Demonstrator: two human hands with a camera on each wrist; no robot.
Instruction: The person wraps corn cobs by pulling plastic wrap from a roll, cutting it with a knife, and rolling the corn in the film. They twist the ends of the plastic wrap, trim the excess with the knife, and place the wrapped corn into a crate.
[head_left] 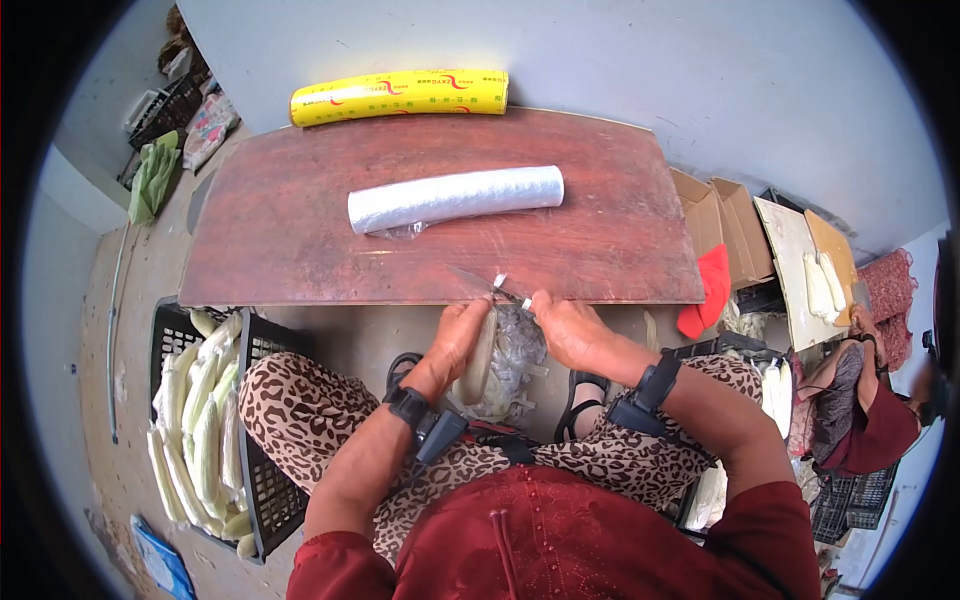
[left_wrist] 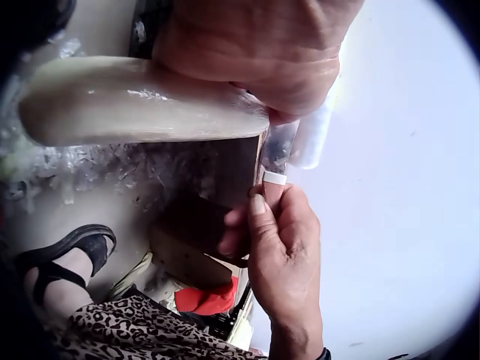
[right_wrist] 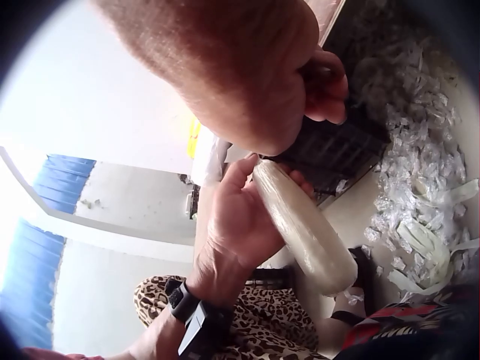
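A pale, film-wrapped long vegetable hangs from my left hand, whose fingers curl round its upper end. My right hand grips the handle of a knife. In the left wrist view the blade lies against the vegetable's end, close to the left hand. Both hands are at the table's front edge, the right hand just beside the left. In the right wrist view the left hand holds the vegetable with its thumb near the tip.
On the brown table lie a white film roll and a yellow roll. A black crate of pale vegetables stands at left. Film scraps lie below the edge. At right are cardboard boxes and another person.
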